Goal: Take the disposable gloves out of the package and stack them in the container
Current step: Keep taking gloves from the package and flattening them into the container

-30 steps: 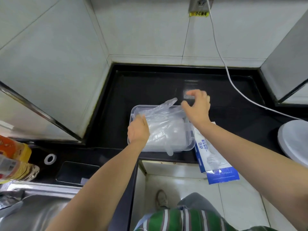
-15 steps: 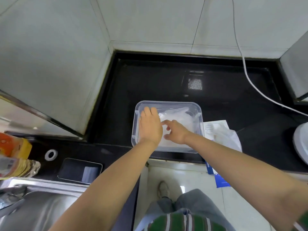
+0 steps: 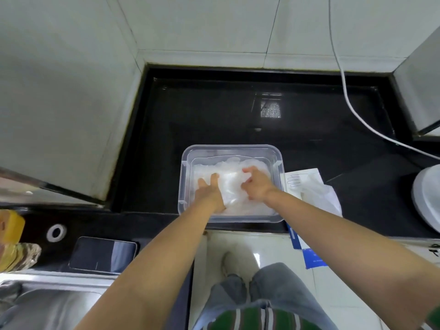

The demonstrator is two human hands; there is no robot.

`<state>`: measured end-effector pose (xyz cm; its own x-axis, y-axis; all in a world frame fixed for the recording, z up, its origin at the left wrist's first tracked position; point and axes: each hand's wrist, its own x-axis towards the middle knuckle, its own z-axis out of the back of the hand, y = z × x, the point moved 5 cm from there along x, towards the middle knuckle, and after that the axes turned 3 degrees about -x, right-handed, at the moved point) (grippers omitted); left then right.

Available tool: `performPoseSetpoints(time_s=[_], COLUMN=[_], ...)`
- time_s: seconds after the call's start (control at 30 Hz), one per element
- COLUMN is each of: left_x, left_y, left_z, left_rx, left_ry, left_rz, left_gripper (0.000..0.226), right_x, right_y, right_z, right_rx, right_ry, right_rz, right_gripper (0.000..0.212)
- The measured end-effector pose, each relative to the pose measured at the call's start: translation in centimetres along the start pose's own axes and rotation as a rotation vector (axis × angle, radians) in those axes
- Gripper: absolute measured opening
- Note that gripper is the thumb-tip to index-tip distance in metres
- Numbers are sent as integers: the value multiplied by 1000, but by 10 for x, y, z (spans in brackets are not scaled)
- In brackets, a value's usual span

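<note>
**Disposable gloves [image 3: 247,207] heaped in the container, both hands on top**

The gloves lie as a crumpled, see-through white heap inside the clear plastic container [image 3: 231,147], which stands on the black desk [image 3: 214,110] close to its front edge. The heap covers most of the container's floor and stays below the rim.

The person leans over it with both bare forearms reaching in. The left hand [image 3: 209,189] lies flat on the left part of the heap, fingers straight and a little spread, pressing down and gripping nothing. The right hand [image 3: 257,184] rests on the right part of the heap, just beside the left. Its fingers look bent into the plastic, and from where I stand I cannot tell whether it pinches a glove or only pushes on the pile.

The package [image 3: 309,184], white with blue print, lies just beside the container's right wall. Its mouth is loose and rumpled, and its blue end hangs over the front edge of the desk.

A white cable [image 3: 345,91] runs down the tiled wall and across the desk on the far right. At the right edge sits a round white object [image 3: 428,198], only partly in view. To the left, on a lower stretch of the desk, lie a dark phone [image 3: 102,254] and a small white ring [image 3: 56,232], with a steel sink [image 3: 47,306] in front of them.
</note>
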<state>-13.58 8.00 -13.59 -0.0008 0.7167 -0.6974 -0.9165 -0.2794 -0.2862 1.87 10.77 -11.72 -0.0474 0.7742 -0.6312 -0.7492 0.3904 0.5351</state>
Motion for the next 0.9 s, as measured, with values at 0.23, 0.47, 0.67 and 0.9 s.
performPoseSetpoints(time_s=[0.23, 0.47, 0.67, 0.9], left_x=[-7, -52, -93, -115], left_y=[-2, -45, -129, -201], left_z=[6, 43, 38, -34], left_rx=[88, 11, -158, -189], left_ry=[106, -478, -590, -359], left_rz=[18, -104, -336, -535], left_gripper=[94, 41, 21, 22], right_x=[-13, -51, -77, -86], right_y=[11, 34, -31, -118], right_z=[2, 74, 145, 130], right_rx=[-110, 408, 389, 150], right_ry=[157, -42, -485, -224], right_rz=[5, 329, 249, -20], right_gripper=[50, 18, 19, 24])
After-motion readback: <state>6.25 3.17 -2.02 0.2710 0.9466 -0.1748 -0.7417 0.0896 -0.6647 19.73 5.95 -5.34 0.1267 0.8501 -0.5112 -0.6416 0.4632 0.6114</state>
